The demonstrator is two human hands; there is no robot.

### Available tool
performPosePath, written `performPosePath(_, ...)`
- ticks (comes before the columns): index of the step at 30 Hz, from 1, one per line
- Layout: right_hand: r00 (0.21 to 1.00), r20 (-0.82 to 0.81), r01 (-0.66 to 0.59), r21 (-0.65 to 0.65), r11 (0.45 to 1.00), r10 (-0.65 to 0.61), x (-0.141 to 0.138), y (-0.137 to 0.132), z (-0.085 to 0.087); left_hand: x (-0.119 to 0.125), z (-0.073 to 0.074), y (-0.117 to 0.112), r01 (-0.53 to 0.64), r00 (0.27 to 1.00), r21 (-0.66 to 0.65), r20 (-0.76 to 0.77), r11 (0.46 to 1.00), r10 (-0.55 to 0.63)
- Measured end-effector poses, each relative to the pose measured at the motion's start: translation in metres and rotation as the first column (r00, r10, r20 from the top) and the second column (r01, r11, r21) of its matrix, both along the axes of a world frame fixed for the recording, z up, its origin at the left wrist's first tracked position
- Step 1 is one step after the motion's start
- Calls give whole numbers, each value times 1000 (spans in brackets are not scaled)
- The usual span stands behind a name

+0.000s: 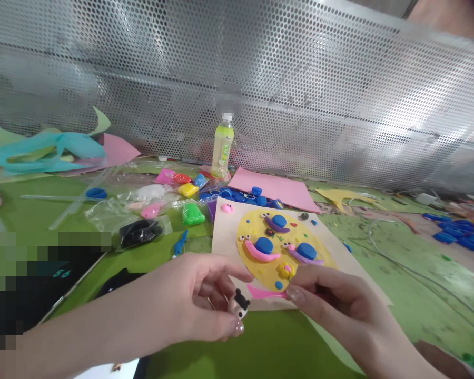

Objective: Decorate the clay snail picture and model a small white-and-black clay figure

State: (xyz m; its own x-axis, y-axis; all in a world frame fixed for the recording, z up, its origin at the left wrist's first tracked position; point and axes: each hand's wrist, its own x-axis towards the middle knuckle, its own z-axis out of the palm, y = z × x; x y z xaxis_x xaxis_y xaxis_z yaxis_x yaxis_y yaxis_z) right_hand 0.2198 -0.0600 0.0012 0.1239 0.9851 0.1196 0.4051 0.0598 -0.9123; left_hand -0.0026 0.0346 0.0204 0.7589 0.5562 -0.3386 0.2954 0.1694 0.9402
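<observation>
My left hand (199,302) is closed on a small black-and-white clay head (239,305) with round ears, pinched by the thumb. In my right hand (339,302), thumb and finger grip a thin pink modelling tool (264,292), its flat tip pointing left towards the clay head without touching it. Behind both hands lies a cream sheet (226,231) bearing a yellow disc (243,223). Several clay snails with blue caps for shells are on the disc, among them a pink snail (263,255). A yellow clay flower (286,270) shows just beyond my right fingertips.
Bagged clay (140,231) and a green clay lump (193,214) lie left of the sheet. Behind stand a drink bottle (223,147) and a perforated metal panel (300,89). Blue caps (458,231) and a cable (403,258) lie right. A dark screen (59,279) sits left.
</observation>
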Motion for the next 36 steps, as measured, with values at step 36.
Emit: performPosePath(36, 914, 372, -322, 425, 846, 161, 8, -10, 10, 3, 3, 2, -25, 999, -14, -48, 1000, 24)
